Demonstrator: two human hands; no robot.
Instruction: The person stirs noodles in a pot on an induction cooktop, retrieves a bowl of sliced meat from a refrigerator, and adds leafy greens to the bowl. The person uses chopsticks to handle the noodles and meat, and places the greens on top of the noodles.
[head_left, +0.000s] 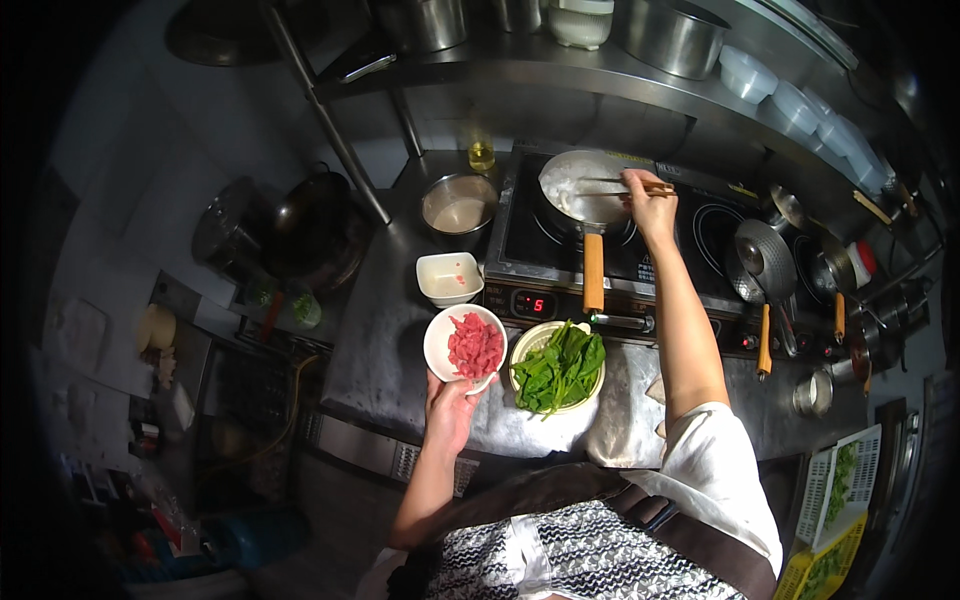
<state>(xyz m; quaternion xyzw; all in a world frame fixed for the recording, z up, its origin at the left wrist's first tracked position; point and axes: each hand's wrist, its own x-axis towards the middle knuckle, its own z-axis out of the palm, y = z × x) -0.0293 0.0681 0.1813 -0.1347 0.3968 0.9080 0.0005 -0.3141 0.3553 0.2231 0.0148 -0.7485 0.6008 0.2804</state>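
My left hand (450, 409) holds a white bowl (435, 349) of sliced raw red meat (475, 345) above the steel counter. My right hand (649, 204) grips wooden chopsticks (604, 194), whose tips reach into a metal pan (559, 169) on the induction cooktop. Whitish liquid or food lies in the pan; its exact kind cannot be told. The pan's wooden handle (593, 274) points towards me. Right of the meat bowl stands a pale round bowl (519, 384) of green leaves (562, 367). Behind the meat bowl is a white squarish bowl (439, 279) with small red bits in it.
A steel pot (459, 202) with cloudy liquid and an oil bottle (481, 154) stand left of the cooktop. More pans (765, 259) with wooden handles occupy the right burners. A steel shelf (540, 67) bearing pots and plastic tubs runs overhead. Baskets (814, 495) of greens stand at lower right.
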